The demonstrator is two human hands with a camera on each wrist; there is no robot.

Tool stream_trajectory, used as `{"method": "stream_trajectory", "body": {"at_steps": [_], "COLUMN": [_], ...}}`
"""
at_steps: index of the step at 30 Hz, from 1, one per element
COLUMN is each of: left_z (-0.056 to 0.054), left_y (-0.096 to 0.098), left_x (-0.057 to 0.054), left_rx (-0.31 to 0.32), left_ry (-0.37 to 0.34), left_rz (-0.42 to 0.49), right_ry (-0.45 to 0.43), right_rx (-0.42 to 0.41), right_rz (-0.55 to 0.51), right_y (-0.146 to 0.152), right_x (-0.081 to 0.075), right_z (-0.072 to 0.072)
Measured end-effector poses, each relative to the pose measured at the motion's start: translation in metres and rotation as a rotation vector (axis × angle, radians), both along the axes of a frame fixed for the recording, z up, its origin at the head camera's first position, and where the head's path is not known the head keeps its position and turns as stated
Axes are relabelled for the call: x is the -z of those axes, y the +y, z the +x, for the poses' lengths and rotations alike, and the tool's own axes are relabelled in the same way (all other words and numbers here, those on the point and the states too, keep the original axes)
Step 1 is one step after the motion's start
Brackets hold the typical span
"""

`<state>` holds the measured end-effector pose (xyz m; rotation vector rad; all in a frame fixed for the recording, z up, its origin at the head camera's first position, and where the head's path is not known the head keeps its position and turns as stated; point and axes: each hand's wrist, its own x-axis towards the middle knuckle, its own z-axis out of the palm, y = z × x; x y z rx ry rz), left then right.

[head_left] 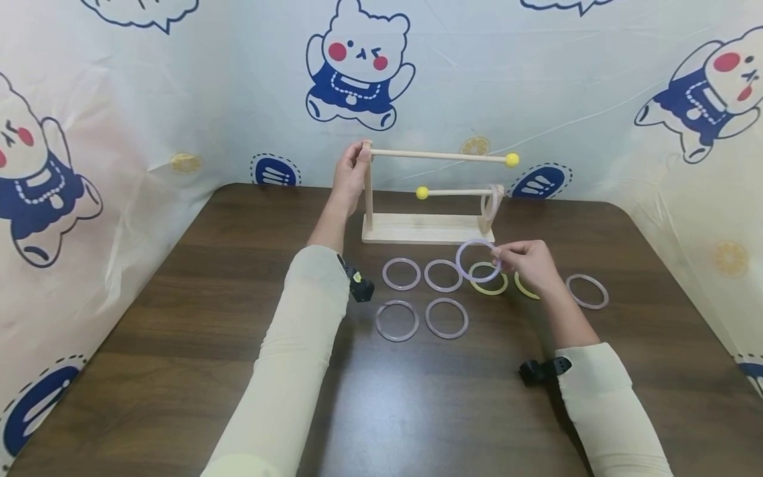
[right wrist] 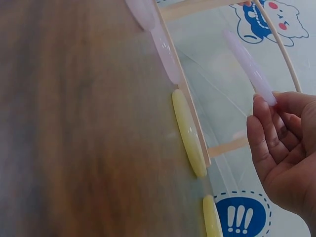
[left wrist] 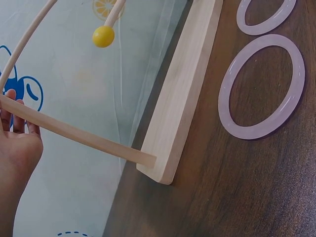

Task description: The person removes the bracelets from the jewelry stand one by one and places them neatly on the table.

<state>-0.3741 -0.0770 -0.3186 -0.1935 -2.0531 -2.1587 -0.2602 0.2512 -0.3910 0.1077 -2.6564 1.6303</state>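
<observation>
A wooden stand [head_left: 426,229] with two posts and two yellow-tipped rods stands at the back of the table. My left hand [head_left: 350,175] grips the top of its taller left post, where the long upper rod begins. A pale ring [head_left: 497,203] hangs on the short lower rod, beside the right post. Between thumb and fingertips, my right hand [head_left: 532,266] pinches a purple ring [right wrist: 252,69]. The ring is raised in front of the stand's base, over a yellow-green ring [head_left: 489,292]. Another yellow-green ring [head_left: 524,289] is partly hidden by the right hand.
Several purple rings [head_left: 401,287] lie flat in front of the stand, left of the right hand. One more pale purple ring [head_left: 587,306] lies to the right, beyond the right wrist. A patterned curtain [head_left: 268,86] rises behind the brown table [head_left: 197,318].
</observation>
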Motion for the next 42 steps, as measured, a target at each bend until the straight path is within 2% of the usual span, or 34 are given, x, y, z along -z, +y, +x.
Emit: {"method": "stream_trajectory", "body": {"at_steps": [7,22,30,42], "left_z": [-0.011,-0.011,-0.012,-0.011], "left_y": [-0.001,-0.001,-0.001,-0.001], "left_x": [0.01,0.01,0.011,0.011], "left_rx": [-0.011,-0.01,-0.02,-0.013], "left_ry": [0.013,0.002,0.021,0.017], "left_rz": [0.004,0.004,0.004,0.007], "right_ry": [0.013,0.005,-0.024,-0.129], "right_rx": [-0.021,-0.061,-0.073,-0.132], "right_rz": [-0.007,0.03,0.047,0.12], "right_y": [0.004,0.011,0.015,0.022], "right_x": [0.004,-0.001,-0.002,-0.004], "right_z": [0.002,0.012,0.016,0.023]}}
